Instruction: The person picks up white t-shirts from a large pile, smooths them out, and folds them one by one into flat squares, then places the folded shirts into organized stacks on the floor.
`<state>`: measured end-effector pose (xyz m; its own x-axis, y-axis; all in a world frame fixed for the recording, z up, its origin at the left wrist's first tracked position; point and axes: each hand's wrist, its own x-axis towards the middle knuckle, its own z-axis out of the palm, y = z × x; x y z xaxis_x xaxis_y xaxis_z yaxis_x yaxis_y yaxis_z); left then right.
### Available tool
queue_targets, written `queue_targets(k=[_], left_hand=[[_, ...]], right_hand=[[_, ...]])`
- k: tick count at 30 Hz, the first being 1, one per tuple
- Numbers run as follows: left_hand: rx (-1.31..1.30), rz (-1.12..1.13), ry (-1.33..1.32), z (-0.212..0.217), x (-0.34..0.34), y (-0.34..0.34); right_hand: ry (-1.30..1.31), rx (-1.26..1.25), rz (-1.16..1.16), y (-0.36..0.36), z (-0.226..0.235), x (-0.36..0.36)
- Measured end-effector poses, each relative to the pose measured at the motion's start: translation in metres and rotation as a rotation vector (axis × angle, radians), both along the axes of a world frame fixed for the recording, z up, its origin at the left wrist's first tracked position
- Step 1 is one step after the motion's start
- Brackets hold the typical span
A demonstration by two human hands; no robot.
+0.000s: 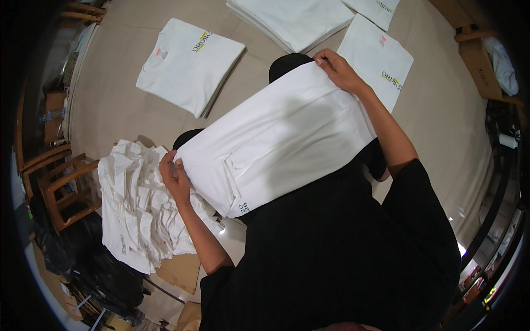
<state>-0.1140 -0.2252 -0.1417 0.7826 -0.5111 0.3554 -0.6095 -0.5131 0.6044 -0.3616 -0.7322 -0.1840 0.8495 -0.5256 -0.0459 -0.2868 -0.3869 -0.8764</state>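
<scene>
Across my lap lies a white T-shirt (276,127), partly folded into a long band, with dark print at its near left corner. My left hand (175,175) pinches its left end between thumb and fingers. At the far right corner, my right hand (338,70) grips the edge of the cloth, thumb on top. The shirt slants up from left to right, with small creases near its left end. Beneath it, my dark-clad knees show at the far edge.
A folded white shirt stack (187,66) lies on the floor ahead left, another stack (292,22) straight ahead, a folded shirt (381,60) to the right. Crumpled white shirts (141,204) heap at my left, near a wooden stool (66,190) and black plastic bags (88,265). Cardboard boxes (480,66) stand far right.
</scene>
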Motion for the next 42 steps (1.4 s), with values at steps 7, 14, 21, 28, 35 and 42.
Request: queue_targets(k=[7, 14, 21, 28, 35, 42], left_hand=[[-0.007, 0.161, 0.171, -0.034, 0.025, 0.028], [0.104, 0.051, 0.041, -0.003, 0.025, 0.019], [0.312, -0.071, 0.070, 0.000, -0.068, -0.012], [0.197, -0.020, 0.168, 0.002, -0.123, 0.005], [-0.027, -0.066, 0.085, -0.001, -0.167, 0.028], [-0.192, 0.089, 0.148, 0.000, -0.167, 0.030]], right_hand=[[-0.040, -0.118, 0.025, -0.004, -0.010, 0.002], [-0.062, -0.068, -0.038, 0.006, 0.000, 0.001], [-0.035, -0.067, -0.016, -0.004, -0.006, 0.004], [-0.200, -0.531, -0.011, 0.058, 0.055, 0.033], [-0.384, -0.348, 0.774, 0.258, 0.103, 0.057], [-0.154, -0.608, 0.948, 0.330, 0.086, 0.080]])
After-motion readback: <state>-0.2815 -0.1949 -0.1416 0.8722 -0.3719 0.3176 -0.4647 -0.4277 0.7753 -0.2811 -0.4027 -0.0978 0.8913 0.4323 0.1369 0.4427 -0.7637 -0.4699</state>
